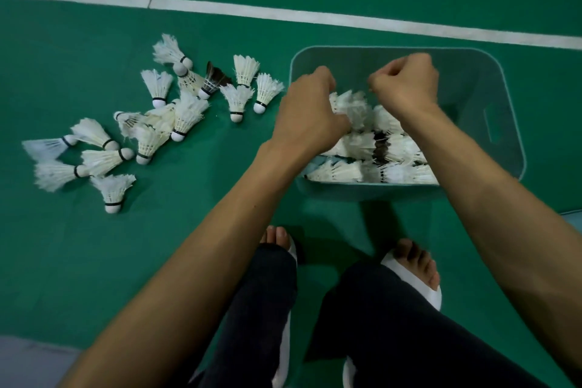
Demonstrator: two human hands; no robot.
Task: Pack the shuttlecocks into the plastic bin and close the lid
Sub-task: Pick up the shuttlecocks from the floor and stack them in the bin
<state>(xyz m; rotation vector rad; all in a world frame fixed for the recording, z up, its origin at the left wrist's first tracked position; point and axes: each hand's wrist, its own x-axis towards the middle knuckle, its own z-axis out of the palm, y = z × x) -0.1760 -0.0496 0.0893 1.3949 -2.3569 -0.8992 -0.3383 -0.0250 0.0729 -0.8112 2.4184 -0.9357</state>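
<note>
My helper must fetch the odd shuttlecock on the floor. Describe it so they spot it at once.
Left of the clear plastic bin lies a scatter of loose shuttlecocks on the green floor. Along its far edge, toward the white line, sits the dark shuttlecock: brown-black feathers, where all its neighbours are white.

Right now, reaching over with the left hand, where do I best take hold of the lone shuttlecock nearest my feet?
Pinch that shuttlecock by its white cork, at the black band, coming from the near side. The cork points toward you with bare floor around it. The frayed feather skirt fans away from you and would probably crush under a squeeze.
</note>
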